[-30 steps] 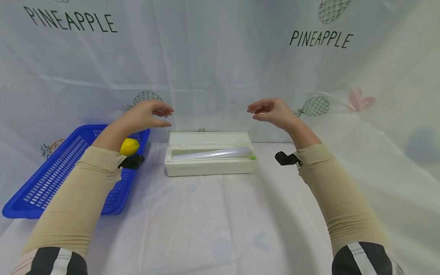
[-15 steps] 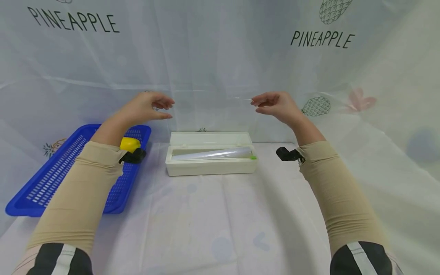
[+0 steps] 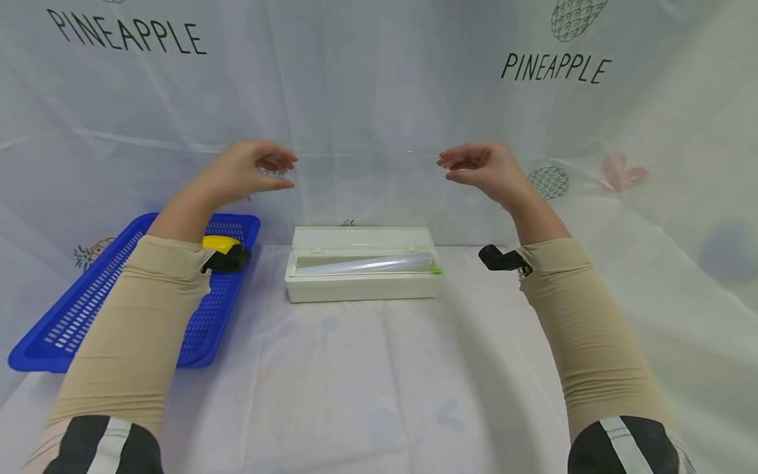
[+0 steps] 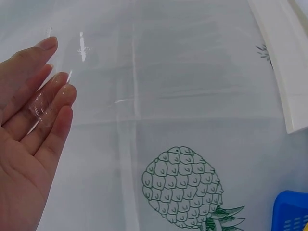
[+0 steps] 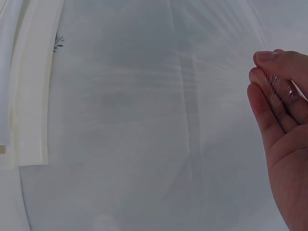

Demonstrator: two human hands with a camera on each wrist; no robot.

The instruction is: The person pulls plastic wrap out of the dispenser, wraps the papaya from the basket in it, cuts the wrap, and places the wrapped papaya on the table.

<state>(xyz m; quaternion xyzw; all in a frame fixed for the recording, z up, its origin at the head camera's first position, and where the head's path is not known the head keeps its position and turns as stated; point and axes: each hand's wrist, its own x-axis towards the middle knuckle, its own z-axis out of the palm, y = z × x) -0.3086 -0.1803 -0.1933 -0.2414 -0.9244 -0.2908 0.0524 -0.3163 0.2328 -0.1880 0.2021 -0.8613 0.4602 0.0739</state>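
Clear plastic wrap point(image 5: 221, 82) stretches in the air between my two hands, so sheer that in the head view only faint glints show. My left hand point(image 3: 245, 172) pinches one side; some film bunches over its fingers point(image 4: 65, 96). My right hand point(image 3: 488, 172) pinches the other side between thumb and fingers, and creases fan out from that grip in the right wrist view. Below and between the hands, a white wrap box point(image 3: 362, 289) stands on the table with its lid raised. A roll of wrap point(image 3: 373, 264) lies inside. The film's lower edge is hard to make out.
A blue perforated basket point(image 3: 44, 363) stands on the left, partly under my left forearm. One yellow lemon-like fruit point(image 3: 221, 243) shows in it, partly hidden. A small green piece point(image 3: 437, 271) sits at the box's right end. A pineapple-print curtain point(image 3: 367, 85) hangs close behind.
Both hands have risen above the box, and the right has shifted slightly to the right, widening the gap between them. The box and basket stay put.
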